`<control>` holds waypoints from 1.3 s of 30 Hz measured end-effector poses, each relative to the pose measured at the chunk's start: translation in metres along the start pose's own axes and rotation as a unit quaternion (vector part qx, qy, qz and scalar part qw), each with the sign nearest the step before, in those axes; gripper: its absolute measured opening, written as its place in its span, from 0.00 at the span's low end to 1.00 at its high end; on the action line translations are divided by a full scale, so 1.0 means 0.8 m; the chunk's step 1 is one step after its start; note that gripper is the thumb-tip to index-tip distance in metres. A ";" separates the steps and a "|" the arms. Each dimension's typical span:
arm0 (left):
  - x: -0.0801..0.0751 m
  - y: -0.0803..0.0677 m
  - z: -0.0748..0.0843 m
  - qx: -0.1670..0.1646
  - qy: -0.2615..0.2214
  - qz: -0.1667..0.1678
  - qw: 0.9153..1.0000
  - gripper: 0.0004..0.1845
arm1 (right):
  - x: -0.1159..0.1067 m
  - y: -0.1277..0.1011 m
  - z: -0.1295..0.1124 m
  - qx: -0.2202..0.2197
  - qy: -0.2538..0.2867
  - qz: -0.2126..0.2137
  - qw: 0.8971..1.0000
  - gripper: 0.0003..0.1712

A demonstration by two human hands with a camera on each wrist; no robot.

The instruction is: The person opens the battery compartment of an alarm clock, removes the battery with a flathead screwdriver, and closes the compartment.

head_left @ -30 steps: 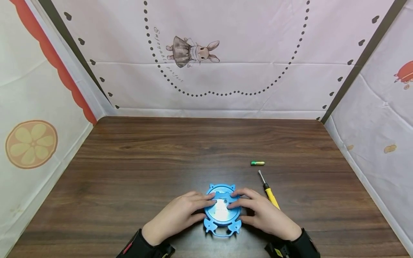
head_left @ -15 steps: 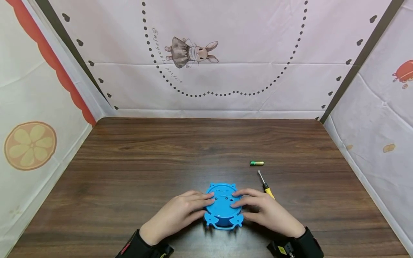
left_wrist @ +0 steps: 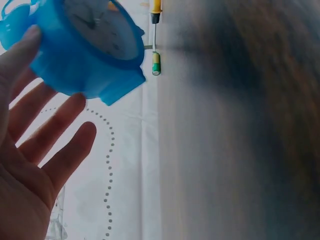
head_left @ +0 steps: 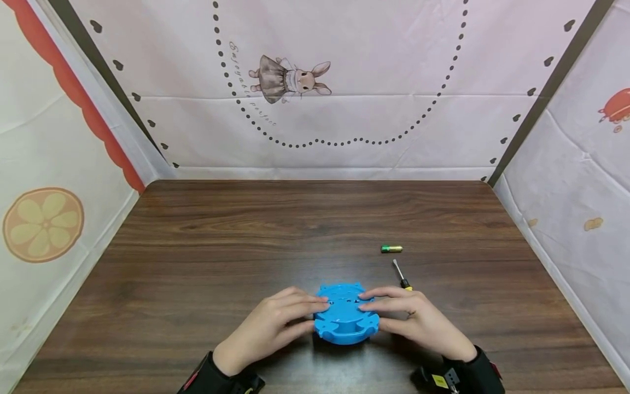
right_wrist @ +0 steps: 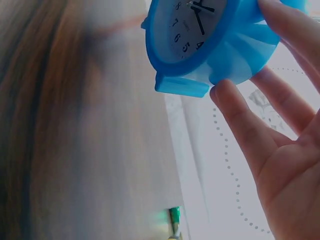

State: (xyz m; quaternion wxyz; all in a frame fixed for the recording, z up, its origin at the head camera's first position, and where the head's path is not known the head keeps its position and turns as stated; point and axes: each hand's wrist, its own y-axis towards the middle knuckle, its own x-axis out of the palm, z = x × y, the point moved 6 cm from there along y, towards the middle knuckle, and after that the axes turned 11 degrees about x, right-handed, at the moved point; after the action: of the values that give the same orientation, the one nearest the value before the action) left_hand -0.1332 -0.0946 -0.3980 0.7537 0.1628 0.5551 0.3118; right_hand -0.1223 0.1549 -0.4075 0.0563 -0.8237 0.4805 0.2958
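Both hands hold a blue alarm clock (head_left: pixel 345 316) between them, over the near part of the table. My left hand (head_left: pixel 275 323) grips its left side and my right hand (head_left: pixel 418 317) its right side, thumbs at the near edge and fingers on the back. Seen from the head, the back faces up, tilted. In the left wrist view the white dial of the clock (left_wrist: pixel 90 62) turns toward the table, apart from it. Dark numerals and hands show on the clock (right_wrist: pixel 192 32) in the right wrist view.
A green and gold battery (head_left: pixel 391 249) lies on the brown wooden table (head_left: pixel 236 230). Just nearer is a screwdriver (head_left: pixel 400 273), its yellow handle mostly hidden behind the right hand. Printed white cloth walls (head_left: pixel 315 120) stand at the back and both sides.
The clock has tilted, its back turning away from the camera and its near edge rising into view. The right hand has shifted slightly right, covering more of the screwdriver. Both hands keep their hold.
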 end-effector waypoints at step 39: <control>0.034 -0.022 -0.044 -0.416 -0.173 0.118 0.885 0.27 | 0.030 0.026 0.035 0.319 0.100 0.136 0.933 0.28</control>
State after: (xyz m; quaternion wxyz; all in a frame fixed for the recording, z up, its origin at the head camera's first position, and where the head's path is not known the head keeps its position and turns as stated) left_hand -0.1560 -0.0939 -0.4398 0.7937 -0.0499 0.2123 0.5679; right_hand -0.1428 0.1362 -0.4391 0.2266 -0.7148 0.6599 0.0479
